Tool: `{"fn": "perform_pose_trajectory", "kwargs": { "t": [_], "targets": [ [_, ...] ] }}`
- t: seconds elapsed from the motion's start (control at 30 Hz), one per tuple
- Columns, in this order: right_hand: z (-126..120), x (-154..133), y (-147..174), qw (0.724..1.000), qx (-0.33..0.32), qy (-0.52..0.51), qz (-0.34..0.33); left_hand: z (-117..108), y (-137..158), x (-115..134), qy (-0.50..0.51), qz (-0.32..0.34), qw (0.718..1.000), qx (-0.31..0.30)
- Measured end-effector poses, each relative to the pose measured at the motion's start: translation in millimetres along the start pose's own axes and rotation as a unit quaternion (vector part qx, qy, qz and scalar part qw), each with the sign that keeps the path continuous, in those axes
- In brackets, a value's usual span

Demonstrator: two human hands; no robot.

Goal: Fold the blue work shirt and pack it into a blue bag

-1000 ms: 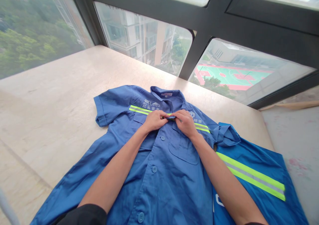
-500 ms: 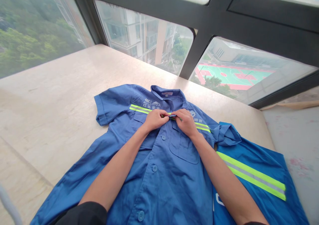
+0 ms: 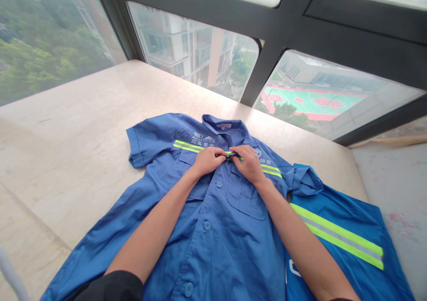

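Note:
A blue short-sleeved work shirt [image 3: 240, 243] lies spread face up, its collar away from me. White lettering and a yellow-green reflective stripe [image 3: 188, 146] cross the chest. My left hand [image 3: 209, 159] pinches the front edge of the shirt at the stripe. Close beside it, my right hand [image 3: 247, 161] pinches the other front edge there, the fingertips nearly meeting. Whatever button sits between the fingers is hidden. Below the hands, several buttons run down the front, among them a fastened-looking button [image 3: 207, 226].
The shirt rests on a pale stone windowsill [image 3: 83, 127]. Under its right sleeve lies another brighter blue garment [image 3: 353, 212] with a wide reflective stripe. Dark window frames [image 3: 267, 61] border the far side, and a floral wall [image 3: 396, 194] stands at the right.
The fingertips have shifted slightly at the shirt front, and more of the stripe shows between them. Arms and shirt lie almost as before.

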State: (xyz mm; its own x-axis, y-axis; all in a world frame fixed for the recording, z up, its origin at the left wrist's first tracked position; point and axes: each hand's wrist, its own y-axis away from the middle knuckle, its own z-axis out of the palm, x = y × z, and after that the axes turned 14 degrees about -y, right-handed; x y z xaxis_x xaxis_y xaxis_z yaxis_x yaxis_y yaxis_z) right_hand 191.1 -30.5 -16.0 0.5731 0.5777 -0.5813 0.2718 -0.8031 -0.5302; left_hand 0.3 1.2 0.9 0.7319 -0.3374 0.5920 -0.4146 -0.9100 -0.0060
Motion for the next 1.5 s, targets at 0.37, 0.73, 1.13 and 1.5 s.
{"fn": "perform_pose_trajectory", "kwargs": {
  "t": [0.37, 0.73, 1.13, 1.5],
  "targets": [
    [-4.5, -12.5, -0.1, 0.983, 0.096, 0.145, -0.060, -0.9, 0.6, 0.3, 0.023, -0.004, 1.000, -0.003],
    [2.1, -9.4, 1.5, 0.999, 0.011, 0.030, 0.013, 0.0, -1.7, -2.3, 0.080, -0.007, 0.997, -0.011],
    [-1.1, -13.2, -0.7, 0.999, -0.046, 0.020, -0.021, -3.3, -1.4, 0.8, 0.059, -0.012, 0.998, -0.005],
    [3.1, -13.9, 2.2, 0.996, -0.032, 0.085, -0.026, 0.3, 0.1, 1.1, 0.027, -0.005, 1.000, 0.012]
  ]
}}
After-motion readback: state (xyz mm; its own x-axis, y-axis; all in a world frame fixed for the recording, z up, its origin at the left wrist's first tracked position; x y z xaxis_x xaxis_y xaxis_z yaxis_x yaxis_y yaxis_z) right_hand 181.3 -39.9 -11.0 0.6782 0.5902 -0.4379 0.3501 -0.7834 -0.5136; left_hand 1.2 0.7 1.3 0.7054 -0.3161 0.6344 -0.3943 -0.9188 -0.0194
